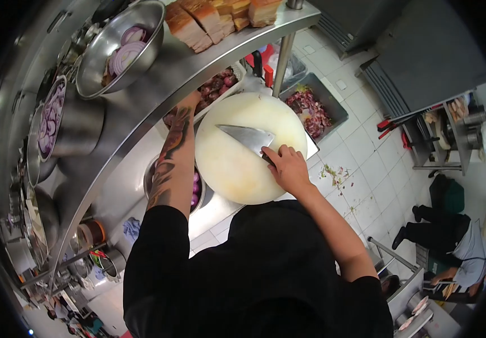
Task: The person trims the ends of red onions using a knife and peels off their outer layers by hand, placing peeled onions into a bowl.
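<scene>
My right hand [289,169] is closed around the handle of a broad kitchen knife [249,137]. The blade lies flat over a thick round cutting board [231,174], its tip pointing to the left. My left arm stretches forward past the board's left side, and my left hand [193,100] is at the red onions [217,87] in a white crate [241,73]. The shelf edge partly covers that hand, so its fingers do not show. Peeled purple onions [196,190] sit in a metal bowl, partly hidden beneath my left forearm.
On the steel shelf [141,112] stand a bowl [155,53] and a pot [82,127] of sliced onion, beside slabs of pork belly [198,25]. A grey bin [338,112] of onion skins is right of the board. Scraps litter the tiles. Another person [468,253] is at far right.
</scene>
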Demonstrator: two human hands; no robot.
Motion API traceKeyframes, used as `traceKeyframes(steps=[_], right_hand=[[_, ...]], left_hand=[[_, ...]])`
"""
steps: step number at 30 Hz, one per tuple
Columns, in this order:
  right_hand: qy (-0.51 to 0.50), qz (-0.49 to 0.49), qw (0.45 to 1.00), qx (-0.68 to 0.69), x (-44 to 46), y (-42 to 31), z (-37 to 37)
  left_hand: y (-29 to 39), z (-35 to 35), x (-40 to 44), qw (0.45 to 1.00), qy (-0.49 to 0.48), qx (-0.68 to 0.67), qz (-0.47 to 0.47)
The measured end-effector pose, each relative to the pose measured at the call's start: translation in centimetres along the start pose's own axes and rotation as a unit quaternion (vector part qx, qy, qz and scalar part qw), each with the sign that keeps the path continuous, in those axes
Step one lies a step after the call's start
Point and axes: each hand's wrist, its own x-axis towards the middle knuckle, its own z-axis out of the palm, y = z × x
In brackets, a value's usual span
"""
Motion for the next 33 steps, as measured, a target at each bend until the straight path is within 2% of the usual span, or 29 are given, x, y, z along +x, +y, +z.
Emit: traceKeyframes(steps=[1,3,6,8,10,13,16,20,23,24,25,26,28,29,30,31,32,33], right_hand=[[-0.018,0.001,1.0,0.001,0.0,-0.1,-0.1],[-0.03,0.007,1.0,0.001,0.0,0.1,-0.1],[-0.026,-0.011,0.999,0.028,-0.3,0.8,-0.3],[-0.035,-0.023,0.998,0.042,-0.2,1.0,-0.5],[-0.033,-0.026,0.998,0.036,-0.2,1.0,-0.5],[-0.029,-0.041,0.998,0.032,-0.4,1.2,-0.3],[-0.038,-0.07,0.997,0.024,-0.1,1.8,-0.3],[-0.054,-0.107,0.992,0.038,0.2,3.0,-0.6],[-0.052,-0.149,0.984,0.083,0.4,5.4,-1.1],[-0.054,-0.16,0.982,0.085,0.7,6.2,-2.1],[-0.095,-0.141,0.98,0.103,1.1,7.0,-3.3],[-0.137,-0.121,0.976,0.121,1.4,7.9,-4.2],[-0.13,-0.137,0.971,0.147,1.8,10.1,-5.3],[-0.128,-0.115,0.966,0.194,1.7,10.9,-6.6],[-0.129,-0.092,0.958,0.241,1.3,11.7,-7.9],[-0.123,-0.059,0.948,0.286,0.8,12.7,-9.3],[-0.133,-0.067,0.945,0.29,0.2,14.1,-9.6],[-0.126,-0.025,0.945,0.301,-0.3,15.6,-10.0]], left_hand=[[-0.1,-0.3,0.6,1.0,0.002,-0.003,0.007],[-0.2,-1.7,1.0,0.98,-0.149,0.003,-0.134],[2.6,-4.9,0.7,0.973,-0.202,-0.006,-0.116],[4.3,-6.2,-0.7,0.97,-0.195,0.012,-0.142],[4.7,-5.7,-1.5,0.992,-0.086,0.041,-0.082],[3.5,-4.9,-1.2,0.991,-0.122,-0.003,-0.047],[3.9,-6.3,-1.1,0.985,-0.15,-0.009,-0.085],[4.1,-7.4,-1.0,0.989,-0.135,0.014,-0.051],[3.6,-5.6,-1.8,0.992,-0.092,0.041,-0.078],[3.4,-5.1,-2.1,0.996,-0.046,0.039,-0.066],[3.0,-4.6,-2.1,0.998,0.001,0.038,-0.051],[1.8,-3.6,-2.1,0.997,0.008,0.045,-0.058],[-0.6,-3.0,-2.4,0.991,0.087,-0.084,-0.065],[-1.4,-3.3,-2.9,0.972,0.093,-0.208,-0.053],[0.1,-5.6,-4.1,0.973,0.095,-0.199,-0.063],[3.9,-9.6,-5.5,0.889,0.066,-0.419,-0.17],[7.0,-12.0,-7.2,0.744,0.038,-0.613,-0.263],[8.3,-12.3,-8.8,0.707,0.018,-0.658,-0.257]])
